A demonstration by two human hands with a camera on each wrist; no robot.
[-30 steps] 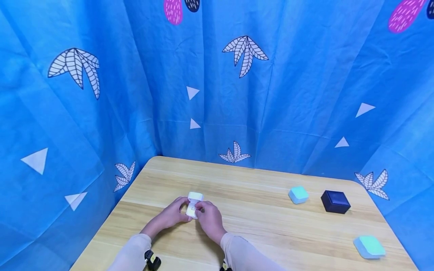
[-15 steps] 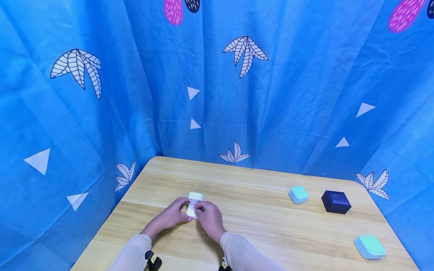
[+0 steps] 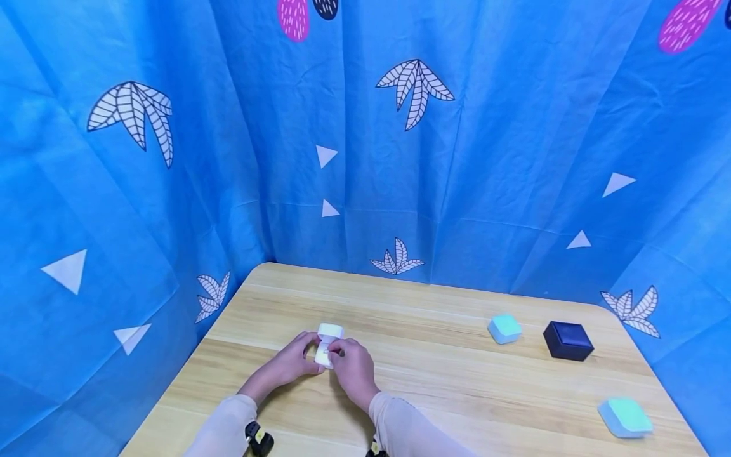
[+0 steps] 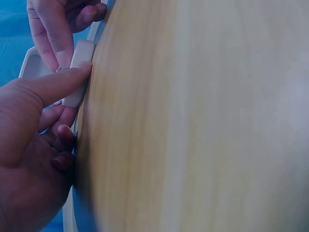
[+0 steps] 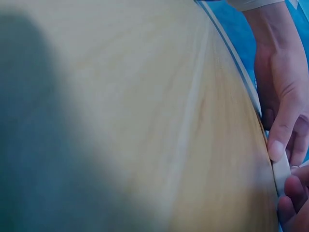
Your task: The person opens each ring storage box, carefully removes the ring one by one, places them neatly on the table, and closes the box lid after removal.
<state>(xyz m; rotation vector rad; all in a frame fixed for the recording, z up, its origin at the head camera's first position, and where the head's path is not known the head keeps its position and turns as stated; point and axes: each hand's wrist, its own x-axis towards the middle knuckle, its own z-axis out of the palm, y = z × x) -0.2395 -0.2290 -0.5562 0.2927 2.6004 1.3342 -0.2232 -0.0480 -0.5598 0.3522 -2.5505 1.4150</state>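
A small white ring box [image 3: 330, 331] stands on the table with its lid raised. My left hand [image 3: 293, 360] grips the box from the left, thumb at the near side and fingers toward the back. Over the box's base, my right hand [image 3: 355, 373] reaches in from the right, thumb and forefinger pinching a small ring [image 3: 326, 351] at the insert. In the left wrist view the left thumb lies across the front of the box base [image 4: 80, 52], and the right fingertips meet just behind it. The fingertips hide most of the ring.
On the right of the wooden table [image 3: 434, 381] sit a mint-green box [image 3: 505, 329], a dark navy box [image 3: 568, 341] and a second mint-green box [image 3: 625, 417]. A blue patterned curtain [image 3: 365, 171] hangs behind the table and along its left side.
Both hands and the white ring box keep nearly the same place. The right fingertips shift only slightly at the ring, and the head view drifts a little.
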